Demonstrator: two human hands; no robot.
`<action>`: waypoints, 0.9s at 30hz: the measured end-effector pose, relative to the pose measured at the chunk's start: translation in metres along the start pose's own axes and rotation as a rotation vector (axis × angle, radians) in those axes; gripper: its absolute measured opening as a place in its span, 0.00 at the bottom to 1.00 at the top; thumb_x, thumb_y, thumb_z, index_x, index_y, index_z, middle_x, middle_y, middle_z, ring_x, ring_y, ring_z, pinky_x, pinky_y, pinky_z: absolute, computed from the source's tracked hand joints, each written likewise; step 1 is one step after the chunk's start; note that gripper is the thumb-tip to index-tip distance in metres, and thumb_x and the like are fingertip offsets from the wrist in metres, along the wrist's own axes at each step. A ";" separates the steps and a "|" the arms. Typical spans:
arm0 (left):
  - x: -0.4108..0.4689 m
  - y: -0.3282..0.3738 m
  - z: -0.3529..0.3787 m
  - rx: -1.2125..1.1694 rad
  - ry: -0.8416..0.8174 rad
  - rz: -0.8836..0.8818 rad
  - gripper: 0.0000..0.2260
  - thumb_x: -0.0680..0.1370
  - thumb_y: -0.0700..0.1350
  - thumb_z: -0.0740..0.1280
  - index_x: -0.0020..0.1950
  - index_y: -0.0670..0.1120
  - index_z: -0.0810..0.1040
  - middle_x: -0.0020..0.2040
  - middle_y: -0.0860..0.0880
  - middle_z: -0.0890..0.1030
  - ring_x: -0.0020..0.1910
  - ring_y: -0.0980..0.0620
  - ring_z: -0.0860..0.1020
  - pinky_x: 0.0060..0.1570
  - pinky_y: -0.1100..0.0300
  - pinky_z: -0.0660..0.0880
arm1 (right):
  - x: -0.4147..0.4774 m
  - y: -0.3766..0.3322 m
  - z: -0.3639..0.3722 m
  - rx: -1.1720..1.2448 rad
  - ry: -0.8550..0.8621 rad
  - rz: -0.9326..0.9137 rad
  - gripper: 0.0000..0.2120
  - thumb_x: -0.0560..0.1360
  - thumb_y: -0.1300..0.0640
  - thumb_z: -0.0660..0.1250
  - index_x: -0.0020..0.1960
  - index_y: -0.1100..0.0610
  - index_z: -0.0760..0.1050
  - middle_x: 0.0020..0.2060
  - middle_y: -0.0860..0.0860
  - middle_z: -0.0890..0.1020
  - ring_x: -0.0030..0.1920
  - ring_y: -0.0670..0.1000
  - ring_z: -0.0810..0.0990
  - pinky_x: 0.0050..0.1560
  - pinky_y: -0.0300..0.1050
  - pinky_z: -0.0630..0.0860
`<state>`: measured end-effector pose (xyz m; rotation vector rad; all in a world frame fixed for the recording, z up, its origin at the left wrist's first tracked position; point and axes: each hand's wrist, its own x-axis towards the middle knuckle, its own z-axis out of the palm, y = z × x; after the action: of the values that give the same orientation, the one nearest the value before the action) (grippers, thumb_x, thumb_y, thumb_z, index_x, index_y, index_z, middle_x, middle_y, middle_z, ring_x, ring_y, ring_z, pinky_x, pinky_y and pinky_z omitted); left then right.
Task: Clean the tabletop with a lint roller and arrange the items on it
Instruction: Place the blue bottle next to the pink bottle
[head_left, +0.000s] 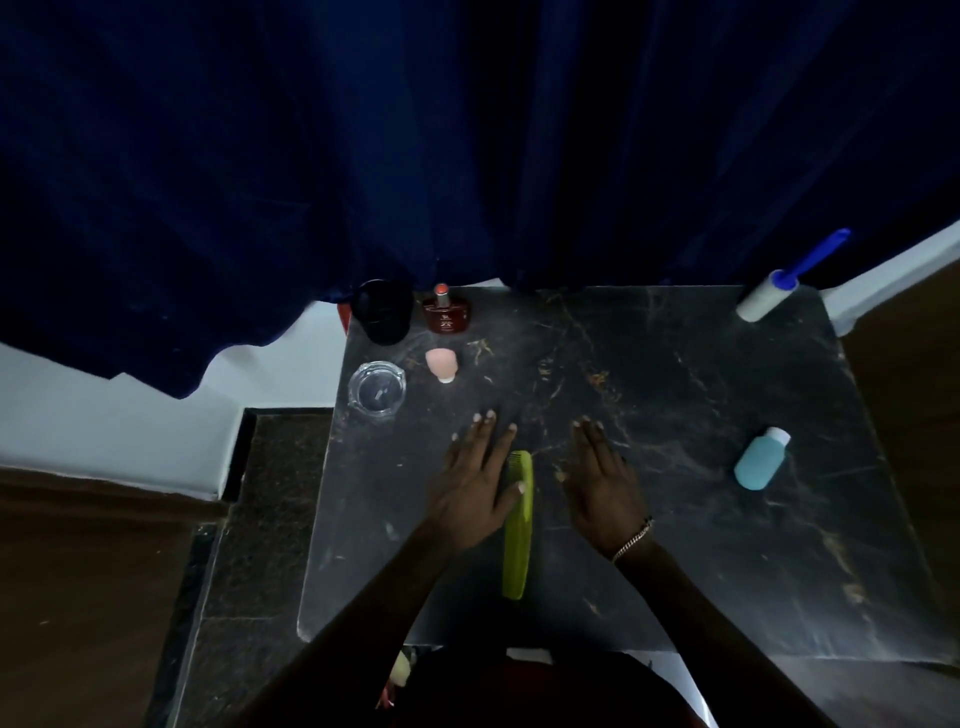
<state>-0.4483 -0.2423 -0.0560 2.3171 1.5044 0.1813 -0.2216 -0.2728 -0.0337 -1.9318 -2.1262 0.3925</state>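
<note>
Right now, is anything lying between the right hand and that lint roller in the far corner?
Nothing visible. The right hand rests flat mid-table, and bare tabletop runs from it to the lint roller. The blue bottle lies off to the right, clear of that path.

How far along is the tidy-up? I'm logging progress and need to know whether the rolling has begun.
Nothing looks finished. The lint roller lies untouched at the far right corner, and specks still show on the tabletop. Both hands are empty: the left hand rests flat with its thumb on the green comb, the right hand flat beside it. The blue bottle lies on its side, apart from the far-left cluster. Rolling and arranging remain.
</note>
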 end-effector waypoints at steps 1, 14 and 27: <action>0.006 0.011 0.003 0.006 -0.006 0.015 0.35 0.83 0.65 0.54 0.85 0.52 0.49 0.86 0.45 0.48 0.85 0.45 0.47 0.82 0.42 0.55 | -0.003 0.008 -0.005 -0.001 0.007 0.013 0.32 0.80 0.49 0.61 0.79 0.62 0.59 0.78 0.58 0.62 0.79 0.57 0.60 0.73 0.57 0.68; 0.077 0.168 0.062 -0.028 -0.078 0.125 0.35 0.83 0.64 0.56 0.85 0.49 0.51 0.86 0.42 0.50 0.85 0.42 0.50 0.82 0.42 0.56 | -0.050 0.146 -0.061 0.040 0.130 0.308 0.31 0.77 0.52 0.68 0.75 0.66 0.64 0.72 0.63 0.70 0.72 0.62 0.70 0.69 0.58 0.73; 0.152 0.311 0.097 -0.320 -0.319 -0.126 0.25 0.84 0.52 0.63 0.79 0.44 0.67 0.78 0.43 0.67 0.74 0.42 0.72 0.71 0.46 0.72 | -0.042 0.238 -0.095 0.472 0.045 0.875 0.18 0.81 0.53 0.64 0.65 0.62 0.76 0.60 0.61 0.81 0.60 0.59 0.80 0.61 0.52 0.77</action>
<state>-0.0890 -0.2402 -0.0437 1.8913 1.3444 0.0148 0.0372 -0.2898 -0.0296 -2.3907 -0.9117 0.8854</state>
